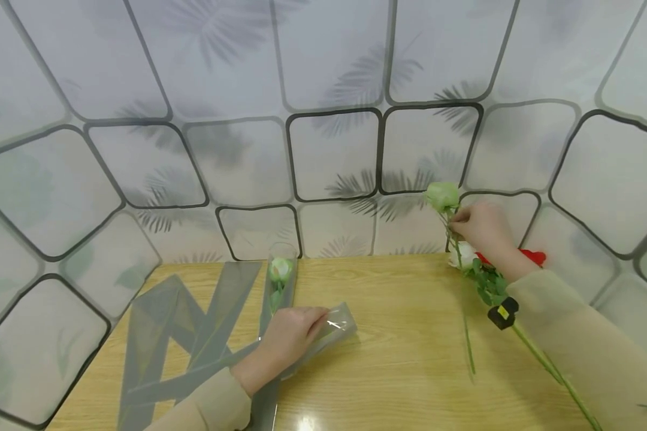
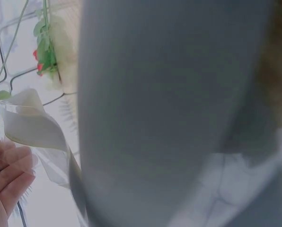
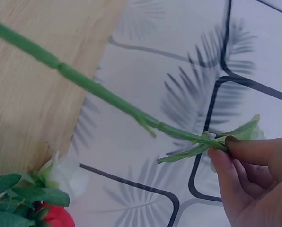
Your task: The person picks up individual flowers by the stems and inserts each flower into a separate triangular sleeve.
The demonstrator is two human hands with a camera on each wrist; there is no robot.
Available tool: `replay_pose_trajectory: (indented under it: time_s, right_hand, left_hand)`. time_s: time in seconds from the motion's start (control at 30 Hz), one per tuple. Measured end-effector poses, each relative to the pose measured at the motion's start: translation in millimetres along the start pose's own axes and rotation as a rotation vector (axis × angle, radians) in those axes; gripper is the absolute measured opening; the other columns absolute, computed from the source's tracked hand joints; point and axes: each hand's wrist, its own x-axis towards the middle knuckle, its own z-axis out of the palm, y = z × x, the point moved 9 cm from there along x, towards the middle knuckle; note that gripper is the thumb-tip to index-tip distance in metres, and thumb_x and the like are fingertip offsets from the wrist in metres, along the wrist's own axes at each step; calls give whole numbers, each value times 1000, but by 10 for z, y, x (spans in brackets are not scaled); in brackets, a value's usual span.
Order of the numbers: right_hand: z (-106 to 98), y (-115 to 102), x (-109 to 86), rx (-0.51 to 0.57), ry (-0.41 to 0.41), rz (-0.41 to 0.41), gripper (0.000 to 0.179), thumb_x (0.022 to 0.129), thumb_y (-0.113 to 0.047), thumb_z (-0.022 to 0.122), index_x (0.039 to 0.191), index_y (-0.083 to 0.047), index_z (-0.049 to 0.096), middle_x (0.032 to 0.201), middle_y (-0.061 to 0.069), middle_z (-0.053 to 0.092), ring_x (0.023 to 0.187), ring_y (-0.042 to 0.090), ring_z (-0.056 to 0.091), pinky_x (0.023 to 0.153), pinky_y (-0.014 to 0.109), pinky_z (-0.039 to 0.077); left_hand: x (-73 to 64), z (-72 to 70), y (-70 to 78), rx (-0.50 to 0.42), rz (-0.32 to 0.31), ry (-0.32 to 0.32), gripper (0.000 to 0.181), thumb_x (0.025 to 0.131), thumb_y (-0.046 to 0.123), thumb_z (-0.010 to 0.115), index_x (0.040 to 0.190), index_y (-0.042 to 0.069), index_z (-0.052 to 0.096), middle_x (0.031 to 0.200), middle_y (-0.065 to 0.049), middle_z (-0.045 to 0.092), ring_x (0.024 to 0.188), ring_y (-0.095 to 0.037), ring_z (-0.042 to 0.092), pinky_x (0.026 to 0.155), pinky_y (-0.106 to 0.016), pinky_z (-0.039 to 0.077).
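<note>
My right hand [image 1: 485,227] pinches a pale green-white rose [image 1: 443,196] by the stem just under its bloom, raised above the back right of the table. In the right wrist view, thumb and fingertips grip its green stem [image 3: 108,97], which slants away to the upper left, small leaves by the bloom. My left hand [image 1: 288,332] holds a clear plastic flower sleeve [image 1: 341,323] near its end, low over the table's middle. That sleeve's end [image 2: 30,118] curls beside the fingers in the left wrist view; its blurred length hides much of that view.
Another white rose [image 1: 281,270] lies in a clear sleeve behind my left hand. Several flat, crossing sleeves [image 1: 151,323] cover the left of the wooden table [image 1: 388,383]. Below my right hand lie a white rose [image 1: 462,256] and a red rose [image 1: 534,257]. A patterned curtain [image 1: 334,155] surrounds the table.
</note>
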Motion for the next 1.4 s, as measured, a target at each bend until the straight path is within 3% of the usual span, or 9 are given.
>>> replay_pose_trajectory:
  time_s: [0.17,0.33,0.57,0.77,0.87,1.0,1.13,1.23,1.4]
  right_hand:
    - [-107,-20,0,150,41,67,31,105,-17,68,121,8,75,113,27,78,71,9,75,85,46,65]
    - [-169,-13,2,398,81,155,36,107,-15,65,130,12,69,124,30,73,67,-14,66,73,19,64]
    - [-162,39,9,774,141,278,47,107,-12,63,146,12,55,95,-16,63,71,-10,71,76,12,62]
    - [-50,79,-33,1093,197,390,53,104,-10,66,152,7,50,117,-3,58,73,-3,74,77,13,62]
    - [-4,91,-73,1224,261,422,46,103,-6,67,147,2,59,117,-1,59,73,1,76,76,15,63]
    - [30,68,-119,1316,361,389,17,101,2,66,112,-6,75,105,-1,64,71,4,76,72,16,63]
    - [109,54,-162,1393,436,389,23,99,6,66,90,-12,75,94,-2,69,69,7,76,70,17,64]
    - [210,53,-187,1439,453,434,19,99,6,67,95,-10,76,97,-1,70,70,8,76,70,18,64]
    - [371,32,-212,1427,446,475,33,100,4,66,133,1,70,109,-1,67,71,6,76,71,17,64]
  left_hand:
    - [8,0,-23,5,-26,-18,9,93,11,81,101,7,81,90,-5,84,75,-16,81,64,-27,64]
    - [14,13,-43,5,-36,-20,9,94,11,80,102,7,81,91,-5,84,76,-16,81,64,-27,65]
    - [16,-3,-49,8,-38,-8,8,94,11,80,102,8,81,90,-4,84,75,-16,80,64,-28,64]
    - [35,-37,-46,4,-35,8,9,93,11,81,102,8,81,90,-4,84,74,-15,80,63,-27,64]
    - [47,-59,-41,-1,-27,21,8,94,11,81,101,8,81,91,-4,84,75,-15,81,64,-26,64]
    - [50,-86,-36,0,-19,34,8,94,11,81,101,7,82,91,-4,84,76,-15,81,64,-26,64]
    - [48,-111,-33,0,-11,53,8,93,12,82,100,8,82,90,-3,84,75,-14,81,64,-25,64]
    - [49,-128,-31,-9,-4,68,8,93,12,82,100,8,82,89,-3,84,74,-14,81,63,-24,63]
    - [47,-145,-41,-9,-5,82,9,92,11,82,100,8,81,89,-4,84,74,-15,81,64,-25,64]
